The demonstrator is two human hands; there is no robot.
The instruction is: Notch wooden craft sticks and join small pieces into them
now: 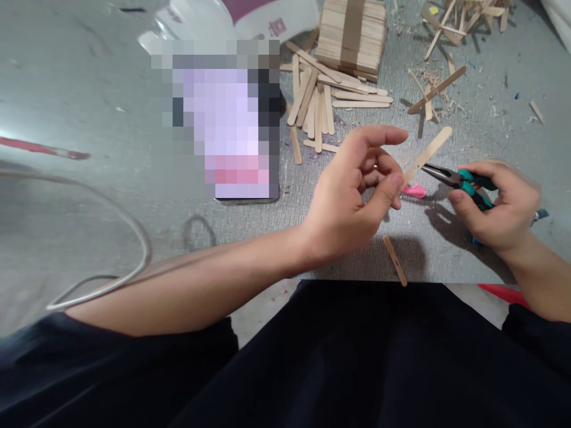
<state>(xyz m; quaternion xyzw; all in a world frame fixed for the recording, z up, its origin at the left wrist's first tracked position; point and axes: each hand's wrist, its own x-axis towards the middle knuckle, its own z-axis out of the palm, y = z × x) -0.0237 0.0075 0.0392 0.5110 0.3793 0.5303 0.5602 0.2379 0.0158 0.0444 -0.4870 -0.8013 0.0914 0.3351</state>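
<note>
Between thumb and fingers, my left hand (357,184) pinches a wooden craft stick (430,151) that slants up to the right. My right hand (504,202) grips needle-nose pliers (464,179) with teal and black handles. The pliers' tips are at the stick's lower right edge, near small dark marks on it; whether they bite the wood I cannot tell. A pink object (414,191) lies behind my left thumb, partly hidden. Below my hands, another craft stick (395,261) with a dark slot-like mark rests close to the table's front edge.
A banded bundle of craft sticks (352,35) sits at the back, with loose sticks (314,101) before it. Joined sticks (430,95) and wood shavings lie at the right. A blurred-out screen (223,125) stands left of centre. A pale cable (129,220) curves at the left.
</note>
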